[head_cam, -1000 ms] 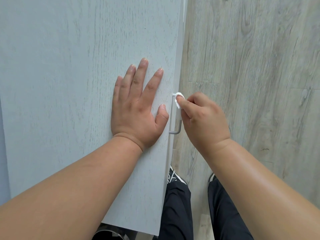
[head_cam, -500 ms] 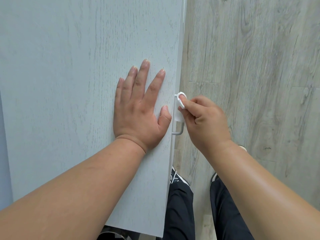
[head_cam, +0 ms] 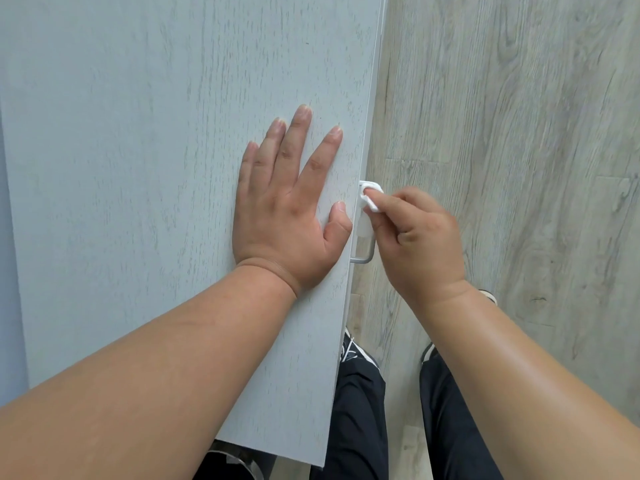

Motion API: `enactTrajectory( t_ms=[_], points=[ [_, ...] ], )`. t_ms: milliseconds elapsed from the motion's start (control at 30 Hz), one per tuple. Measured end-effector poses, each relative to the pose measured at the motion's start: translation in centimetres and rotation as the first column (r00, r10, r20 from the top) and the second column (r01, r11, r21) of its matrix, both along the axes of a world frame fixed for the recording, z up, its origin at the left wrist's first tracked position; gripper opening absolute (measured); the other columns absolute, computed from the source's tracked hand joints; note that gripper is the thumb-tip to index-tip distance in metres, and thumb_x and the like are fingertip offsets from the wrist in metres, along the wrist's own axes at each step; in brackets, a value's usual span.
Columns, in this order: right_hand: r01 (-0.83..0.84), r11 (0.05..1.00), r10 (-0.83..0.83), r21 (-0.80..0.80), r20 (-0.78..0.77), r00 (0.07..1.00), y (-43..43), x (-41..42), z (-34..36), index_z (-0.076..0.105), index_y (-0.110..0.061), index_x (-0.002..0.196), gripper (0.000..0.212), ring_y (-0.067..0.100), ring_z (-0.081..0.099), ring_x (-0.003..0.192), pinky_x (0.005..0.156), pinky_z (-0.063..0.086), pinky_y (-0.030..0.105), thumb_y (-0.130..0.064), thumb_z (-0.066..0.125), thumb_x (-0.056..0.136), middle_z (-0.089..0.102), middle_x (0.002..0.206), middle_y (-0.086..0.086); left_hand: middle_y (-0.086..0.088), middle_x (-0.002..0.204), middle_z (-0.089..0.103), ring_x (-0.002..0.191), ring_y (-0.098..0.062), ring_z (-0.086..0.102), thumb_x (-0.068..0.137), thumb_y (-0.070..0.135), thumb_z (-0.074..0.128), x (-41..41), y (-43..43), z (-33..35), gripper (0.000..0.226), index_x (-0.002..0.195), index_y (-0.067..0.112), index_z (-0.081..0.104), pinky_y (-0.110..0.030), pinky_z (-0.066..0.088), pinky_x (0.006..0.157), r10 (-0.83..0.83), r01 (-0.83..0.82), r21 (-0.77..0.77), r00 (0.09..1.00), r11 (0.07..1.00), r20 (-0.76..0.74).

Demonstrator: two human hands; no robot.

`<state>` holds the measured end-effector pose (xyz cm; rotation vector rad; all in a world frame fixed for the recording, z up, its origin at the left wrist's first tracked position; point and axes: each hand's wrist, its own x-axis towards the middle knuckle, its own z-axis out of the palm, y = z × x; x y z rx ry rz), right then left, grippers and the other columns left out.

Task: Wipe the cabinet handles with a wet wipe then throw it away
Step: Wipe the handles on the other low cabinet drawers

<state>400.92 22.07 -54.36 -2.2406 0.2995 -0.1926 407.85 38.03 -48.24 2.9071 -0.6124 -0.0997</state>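
A pale grey wood-grain cabinet top (head_cam: 156, 168) fills the left of the head view. My left hand (head_cam: 287, 209) lies flat on it, fingers straight and spread, thumb near the right edge. A silver bar handle (head_cam: 367, 252) sticks out from the cabinet's front edge. My right hand (head_cam: 419, 237) pinches a small white wet wipe (head_cam: 370, 199) against the upper end of that handle. The hand and wipe hide the handle's upper part; its lower corner shows.
Light wood-plank floor (head_cam: 519, 133) runs along the right side. My legs in dark trousers (head_cam: 360, 410) and a shoe (head_cam: 488, 296) stand close to the cabinet front.
My right hand has slid the wipe a little up the handle, exposing more of the lower bar. My left hand stays flat on the cabinet top.
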Motion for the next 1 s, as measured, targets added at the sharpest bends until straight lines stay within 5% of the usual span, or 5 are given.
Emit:
enactTrajectory(
  t_ms=[133,333,833,1000],
  points=[
    [0.022,0.999,-0.022,0.029,-0.004,1.000,-0.1,0.3,0.2,0.080,-0.016,0.110,0.016,0.009,0.048,0.065,0.060,0.045,0.028,-0.020,0.070,0.098,0.050,0.079,-0.011,-0.011,0.170,0.030,0.156,-0.035,0.027,0.089,0.042,0.049,0.1,0.1,-0.1,0.074,0.159,0.023,0.043,-0.055,0.018,0.127,0.000,0.000,0.006,1.000,1.000,0.003],
    [0.002,1.000,-0.002,0.011,0.043,0.999,-0.8,-0.1,-0.2,0.081,-0.018,0.110,0.015,0.014,0.061,0.070,0.061,0.052,0.033,-0.018,0.071,0.099,0.069,0.084,-0.002,-0.011,0.170,0.029,0.156,-0.035,0.027,0.089,0.042,0.049,0.1,0.1,-0.1,0.074,0.159,0.022,0.042,-0.055,0.018,0.127,-0.004,0.004,0.005,1.000,1.000,0.009],
    [-0.103,0.986,0.110,0.128,-0.050,0.993,-1.2,-2.4,0.3,0.082,-0.019,0.102,0.009,0.010,0.060,0.068,0.063,0.048,0.026,-0.020,0.075,0.096,0.070,0.076,-0.005,-0.012,0.170,0.030,0.155,-0.036,0.027,0.089,0.043,0.050,0.1,0.1,-0.1,0.074,0.160,0.021,0.042,-0.058,0.020,0.126,-0.004,0.004,0.006,1.000,1.000,0.009],
    [-0.103,0.992,0.108,0.078,-0.070,0.992,-2.1,0.0,0.2,0.078,-0.016,0.088,0.011,0.005,0.051,0.065,0.063,0.035,0.010,-0.024,0.076,0.095,0.062,0.069,-0.010,-0.011,0.170,0.029,0.156,-0.036,0.027,0.089,0.043,0.050,0.0,0.1,0.0,0.074,0.160,0.022,0.042,-0.057,0.019,0.126,-0.001,0.001,0.007,1.000,1.000,0.002]
  ],
)
